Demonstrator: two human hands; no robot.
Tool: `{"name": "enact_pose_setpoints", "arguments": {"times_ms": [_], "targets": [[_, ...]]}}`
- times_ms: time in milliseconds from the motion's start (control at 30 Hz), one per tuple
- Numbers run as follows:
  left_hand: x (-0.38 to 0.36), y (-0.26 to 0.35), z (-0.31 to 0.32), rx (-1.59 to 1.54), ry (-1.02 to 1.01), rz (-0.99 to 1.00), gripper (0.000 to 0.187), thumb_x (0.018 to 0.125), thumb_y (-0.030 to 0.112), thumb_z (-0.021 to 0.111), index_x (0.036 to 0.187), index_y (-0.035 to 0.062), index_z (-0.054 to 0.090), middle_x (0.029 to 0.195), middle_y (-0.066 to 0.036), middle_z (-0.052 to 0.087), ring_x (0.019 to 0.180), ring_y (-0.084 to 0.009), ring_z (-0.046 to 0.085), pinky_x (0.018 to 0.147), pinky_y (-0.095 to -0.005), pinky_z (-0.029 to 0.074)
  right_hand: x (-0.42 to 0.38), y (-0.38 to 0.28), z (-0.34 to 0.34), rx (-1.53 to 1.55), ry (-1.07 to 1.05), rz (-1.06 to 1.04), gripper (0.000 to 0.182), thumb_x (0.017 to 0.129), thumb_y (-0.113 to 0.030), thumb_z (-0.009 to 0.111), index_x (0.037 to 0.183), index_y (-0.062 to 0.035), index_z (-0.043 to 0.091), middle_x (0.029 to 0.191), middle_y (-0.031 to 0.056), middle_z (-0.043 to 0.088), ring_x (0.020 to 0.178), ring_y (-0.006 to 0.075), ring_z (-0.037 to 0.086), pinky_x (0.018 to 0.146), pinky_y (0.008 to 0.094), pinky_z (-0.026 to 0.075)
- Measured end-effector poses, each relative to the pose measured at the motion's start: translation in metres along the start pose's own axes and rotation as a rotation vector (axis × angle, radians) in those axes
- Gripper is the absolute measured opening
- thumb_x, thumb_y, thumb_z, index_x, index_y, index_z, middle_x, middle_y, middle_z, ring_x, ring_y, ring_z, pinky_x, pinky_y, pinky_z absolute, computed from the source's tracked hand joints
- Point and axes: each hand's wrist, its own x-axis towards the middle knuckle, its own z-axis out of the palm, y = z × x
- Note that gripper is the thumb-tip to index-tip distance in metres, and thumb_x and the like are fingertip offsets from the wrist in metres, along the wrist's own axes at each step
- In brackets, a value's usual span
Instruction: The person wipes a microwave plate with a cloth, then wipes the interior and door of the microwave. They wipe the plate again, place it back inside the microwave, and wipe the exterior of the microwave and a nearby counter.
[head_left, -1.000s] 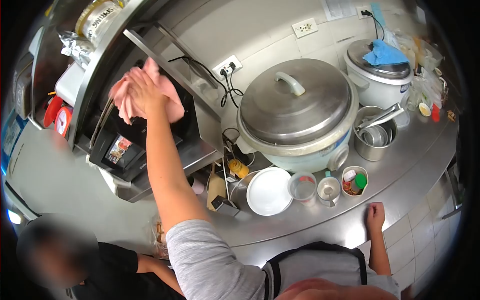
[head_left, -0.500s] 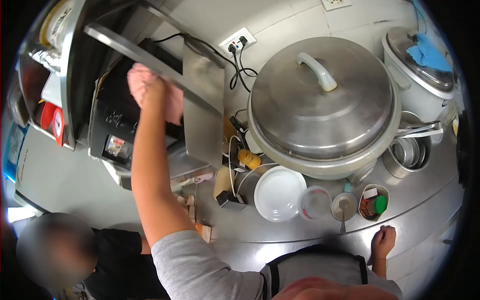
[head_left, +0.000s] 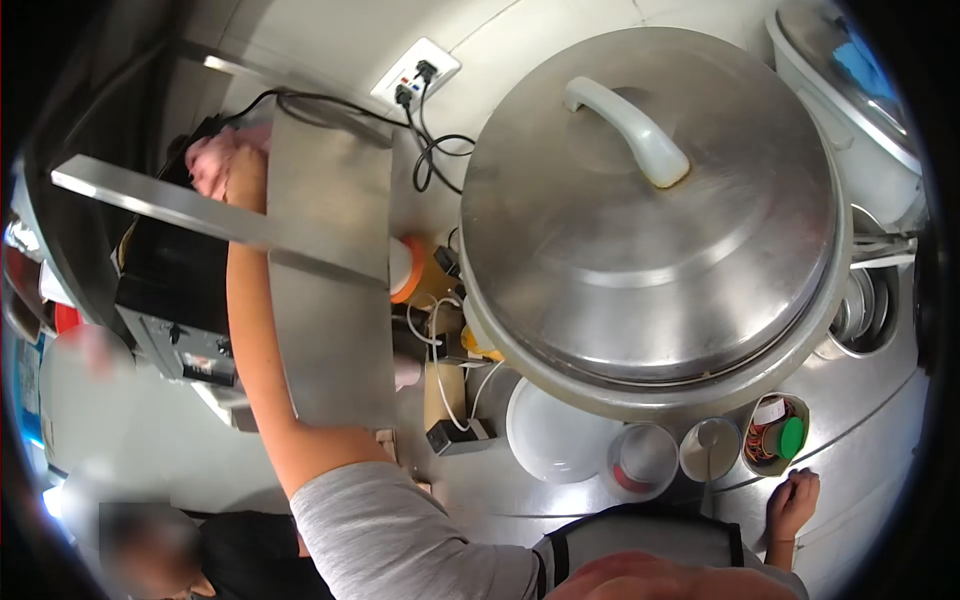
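Note:
My left hand (head_left: 244, 172) is closed on a pink cloth (head_left: 208, 164). It reaches past a metal shelf bar (head_left: 160, 200) to the rear of a black box-shaped appliance (head_left: 180, 262), whose front panel has knobs. The bar lies across my left forearm, and part of the cloth is hidden behind the metal panel (head_left: 330, 320). At the lower right, my right hand (head_left: 795, 503) rests by the counter's front edge with its fingers curled in and nothing visible in them. Closest to it is a container (head_left: 772, 462) holding rubber bands and a green-capped jar.
A large lidded cooker (head_left: 640, 270) dominates the counter. In front stand a white bowl (head_left: 560, 440), a clear tub (head_left: 645, 462) and a cup with a spoon (head_left: 708, 445). Cords run from a wall socket (head_left: 415, 75). Another person (head_left: 250, 555) is at lower left.
My left hand has pushed the pink cloth farther back along the appliance, behind the shelf bar. The view has shifted closer to the cooker. My right hand stays by the counter edge.

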Motion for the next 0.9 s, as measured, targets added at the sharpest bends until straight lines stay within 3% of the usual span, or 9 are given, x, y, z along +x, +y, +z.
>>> {"name": "enact_pose_setpoints", "arguments": {"times_ms": [200, 367, 533, 633, 700, 733, 800, 833, 900], "targets": [[-0.015, -0.006, 0.033, 0.48, -0.387, 0.052, 0.017, 0.072, 0.015, 0.052, 0.088, 0.0075, 0.052, 0.077, -0.006, 0.054, 0.063, -0.0193, 0.051, 0.055, -0.029, 0.042, 0.002, -0.001, 0.001, 0.009, 0.031, 0.002, 0.009, 0.068, 0.003, 0.046, 0.074, -0.0029, 0.046, 0.072, 0.0135, 0.049, 0.067, 0.0294, 0.048, 0.061, 0.0366, 0.04], [-0.046, 0.023, 0.06, 0.571, -0.659, 0.122, 0.021, 0.071, 0.015, 0.053, 0.091, 0.0079, 0.054, 0.082, -0.006, 0.056, 0.068, -0.0206, 0.053, 0.058, -0.03, 0.043, 0.0, -0.001, 0.002, 0.006, 0.109, 0.011, 0.01, 0.064, 0.004, 0.048, 0.072, -0.003, 0.046, 0.07, 0.0121, 0.048, 0.064, 0.028, 0.047, 0.057, 0.0354, 0.039], [-0.078, 0.045, 0.039, 0.372, -0.846, 0.163, 0.025, 0.069, 0.015, 0.054, 0.094, 0.0084, 0.055, 0.087, -0.007, 0.059, 0.072, -0.0219, 0.055, 0.061, -0.031, 0.043, -0.002, -0.006, -0.006, 0.0, 0.105, 0.045, 0.004, 0.065, 0.0, 0.048, 0.068, -0.0025, 0.047, 0.069, 0.0123, 0.047, 0.065, 0.03, 0.047, 0.057, 0.0372, 0.039], [-0.111, 0.03, 0.001, -0.141, -0.961, -0.013, 0.028, 0.068, 0.015, 0.054, 0.095, 0.0087, 0.056, 0.09, -0.007, 0.06, 0.075, -0.0227, 0.056, 0.062, -0.0315, 0.043, -0.005, -0.002, -0.005, -0.022, 0.062, 0.047, 0.003, 0.066, -0.002, 0.05, 0.068, -0.0029, 0.049, 0.07, 0.0121, 0.048, 0.068, 0.0294, 0.048, 0.059, 0.0368, 0.041], [-0.152, 0.018, -0.024, -0.566, -0.946, -0.214, 0.03, 0.067, 0.015, 0.055, 0.096, 0.0089, 0.057, 0.092, -0.007, 0.061, 0.077, -0.0233, 0.057, 0.063, -0.0319, 0.043, -0.008, 0.0, -0.005, 0.0, 0.052, 0.019, 0.002, 0.068, -0.003, 0.051, 0.07, -0.0033, 0.05, 0.072, 0.0117, 0.049, 0.07, 0.0294, 0.049, 0.061, 0.0375, 0.041], [-0.175, 0.014, -0.038, -0.639, -0.896, -0.183, 0.031, 0.067, 0.015, 0.055, 0.097, 0.009, 0.057, 0.093, -0.007, 0.061, 0.077, -0.0235, 0.057, 0.064, -0.0321, 0.044, -0.009, 0.002, -0.004, -0.006, 0.051, 0.0, 0.003, 0.068, -0.004, 0.051, 0.071, -0.0034, 0.05, 0.072, 0.0115, 0.049, 0.07, 0.0293, 0.049, 0.062, 0.0377, 0.041], [-0.208, 0.011, -0.072, -0.37, -0.716, 0.483, 0.026, 0.072, 0.013, 0.049, 0.096, 0.0084, 0.057, 0.09, -0.011, 0.061, 0.078, -0.0268, 0.057, 0.066, -0.0333, 0.042, -0.011, 0.002, -0.006, -0.005, 0.019, -0.004, 0.003, 0.07, -0.005, 0.05, 0.073, -0.0039, 0.051, 0.075, 0.0113, 0.05, 0.072, 0.0297, 0.05, 0.064, 0.0381, 0.041], [-0.235, 0.043, -0.112, -0.164, -0.481, 0.395, 0.023, 0.082, 0.02, 0.048, 0.093, 0.0026, 0.057, 0.081, -0.014, 0.058, 0.079, -0.0246, 0.053, 0.072, -0.0339, 0.041, -0.012, 0.004, -0.007, -0.01, 0.017, -0.019, 0.003, 0.071, -0.006, 0.05, 0.073, -0.0039, 0.051, 0.075, 0.0111, 0.05, 0.073, 0.0297, 0.05, 0.064, 0.038, 0.041], [-0.263, 0.034, -0.141, -0.257, -0.514, 0.325, 0.02, 0.083, 0.019, 0.046, 0.093, 0.0054, 0.058, 0.086, -0.014, 0.058, 0.081, -0.0289, 0.053, 0.076, -0.0359, 0.039, -0.013, 0.007, -0.006, -0.013, 0.004, -0.034, 0.004, 0.071, -0.007, 0.051, 0.074, -0.0039, 0.051, 0.076, 0.011, 0.05, 0.073, 0.0296, 0.051, 0.064, 0.038, 0.041]]}}
